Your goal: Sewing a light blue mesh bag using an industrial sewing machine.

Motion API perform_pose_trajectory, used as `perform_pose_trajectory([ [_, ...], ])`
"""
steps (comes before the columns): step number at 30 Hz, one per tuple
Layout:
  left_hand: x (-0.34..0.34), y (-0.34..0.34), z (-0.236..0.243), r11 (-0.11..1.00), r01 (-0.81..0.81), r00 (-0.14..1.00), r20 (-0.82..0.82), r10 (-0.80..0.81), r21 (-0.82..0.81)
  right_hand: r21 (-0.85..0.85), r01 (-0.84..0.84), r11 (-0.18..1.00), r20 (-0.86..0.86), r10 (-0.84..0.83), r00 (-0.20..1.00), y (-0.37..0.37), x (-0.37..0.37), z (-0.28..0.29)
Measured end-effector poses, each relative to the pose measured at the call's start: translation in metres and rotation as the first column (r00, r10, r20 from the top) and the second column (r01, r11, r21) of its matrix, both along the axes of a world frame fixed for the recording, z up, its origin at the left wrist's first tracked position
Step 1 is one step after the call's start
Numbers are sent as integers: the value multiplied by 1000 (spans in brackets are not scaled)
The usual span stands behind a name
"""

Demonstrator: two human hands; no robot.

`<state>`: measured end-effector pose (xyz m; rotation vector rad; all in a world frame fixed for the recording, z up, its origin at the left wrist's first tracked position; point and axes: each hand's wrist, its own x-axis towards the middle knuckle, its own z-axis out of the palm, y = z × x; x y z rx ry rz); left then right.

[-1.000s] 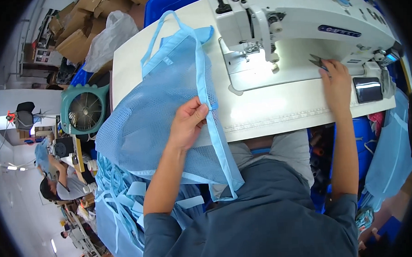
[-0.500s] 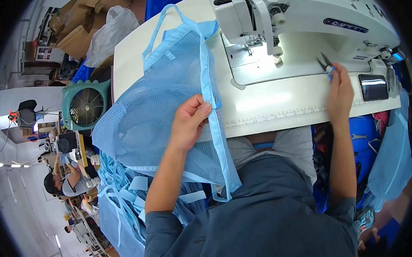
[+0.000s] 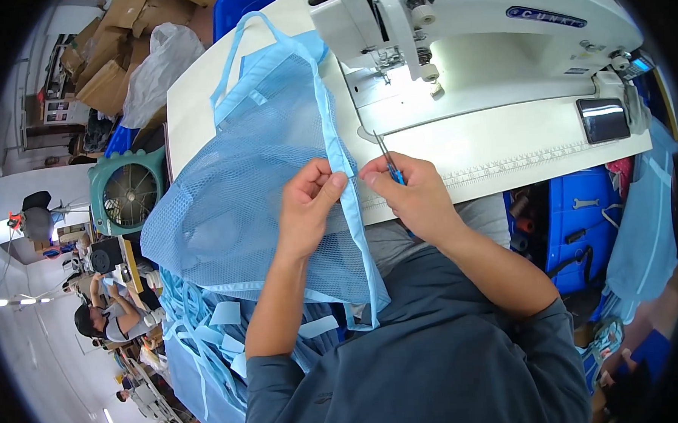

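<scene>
A light blue mesh bag [image 3: 228, 182] with fabric binding and a loop handle lies over the table's left part, its lower end hanging down beside my lap. My left hand [image 3: 302, 209] pinches the bound edge [image 3: 334, 147] between thumb and fingers. Just across that edge is my right hand [image 3: 420, 196], closed around blue-handled thread snips [image 3: 388, 162] whose pointed blades stick out past the fingers. Its thumb and forefinger tips come together at the binding; whether they grip a thread there is too small to see.
A white sewing machine [image 3: 491, 61] stands lit beyond my hands. A phone [image 3: 604, 120] lies on the table [image 3: 495, 140] at right, near a printed ruler strip. Blue fabric pieces [image 3: 200, 331] are heaped at lower left, near a green fan [image 3: 129, 194]. A person works farther left.
My right hand has come left with the thread snips, from beside the phone to the bag's bound edge. My left hand keeps its pinch. The whole view has shifted slightly.
</scene>
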<state>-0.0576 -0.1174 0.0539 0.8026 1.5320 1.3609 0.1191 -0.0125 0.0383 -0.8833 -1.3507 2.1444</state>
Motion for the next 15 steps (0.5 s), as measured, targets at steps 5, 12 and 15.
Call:
perform_pose_trajectory([
  [5,-5,-3,-2,1000,22,1000,-4,-22,14,121,15,993,32,-19,999,-5,-8,-3],
  [12,-8,-6,-6,1000,14,997,82,-16,22,130,45,991,17,-47,999,-15,-15,5],
  [15,-11,-8,-14,999,-34,977,213,32,8,140,57,989,10,-59,998,-21,-18,6],
])
